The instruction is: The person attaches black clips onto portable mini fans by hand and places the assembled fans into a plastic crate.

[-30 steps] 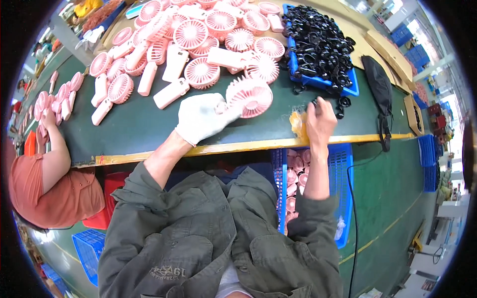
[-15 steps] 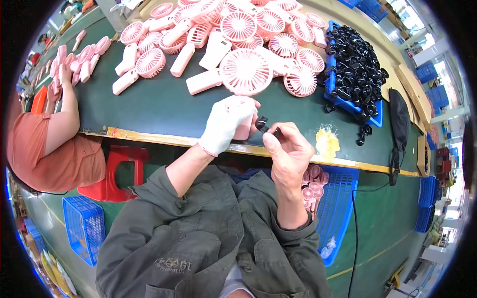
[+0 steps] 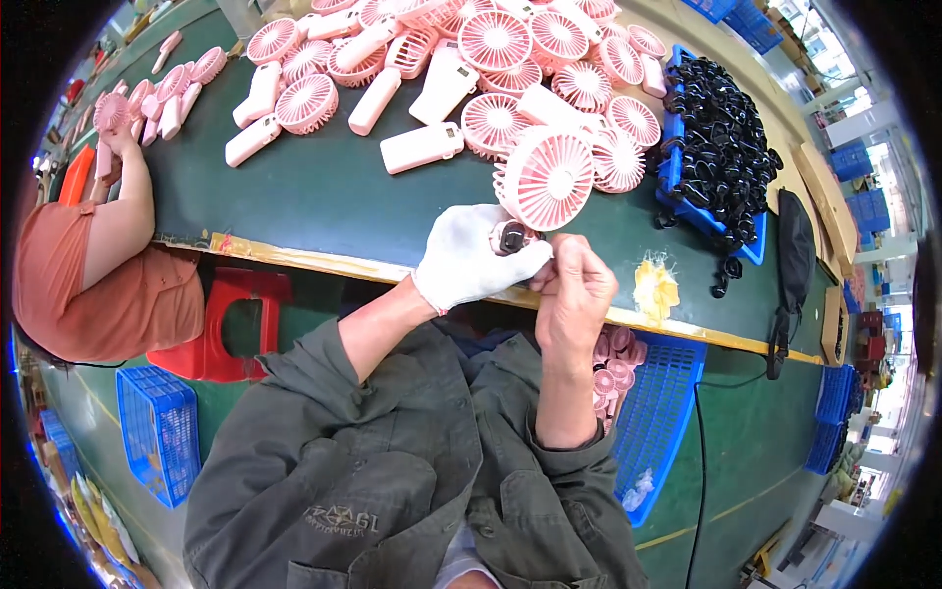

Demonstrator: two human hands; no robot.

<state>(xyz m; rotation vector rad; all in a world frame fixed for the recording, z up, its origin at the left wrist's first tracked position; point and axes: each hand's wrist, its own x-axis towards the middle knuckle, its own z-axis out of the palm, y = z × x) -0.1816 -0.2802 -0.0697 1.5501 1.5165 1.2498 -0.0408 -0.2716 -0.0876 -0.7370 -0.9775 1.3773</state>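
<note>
In my left hand (image 3: 471, 257), which wears a white glove, I grip a pink handheld fan (image 3: 551, 179). Its round slatted head faces up and to the right, while the glove covers most of the handle. A small coiled black strap (image 3: 511, 237) lies against the fan at the left glove's thumb. My bare right hand (image 3: 577, 294) is closed in a pinch beside the glove, close to the covered handle. What its fingertips hold is hidden. Beyond my hands lies a heap of pink fans (image 3: 496, 41) on the dark green tabletop (image 3: 324, 196).
A blue crate (image 3: 754, 245) full of black straps stands at the right, near a black pouch (image 3: 791, 265). Yellow material (image 3: 655, 290) lies by the table edge. Below are another blue crate (image 3: 655, 432) and a red stool (image 3: 228, 324). A co-worker's arm (image 3: 126, 196) handles fans at left.
My left hand has turned the fan and shifted it right. The black strap, earlier in my right fingers, now sits at the left glove. My right fingers have closed in beside it.
</note>
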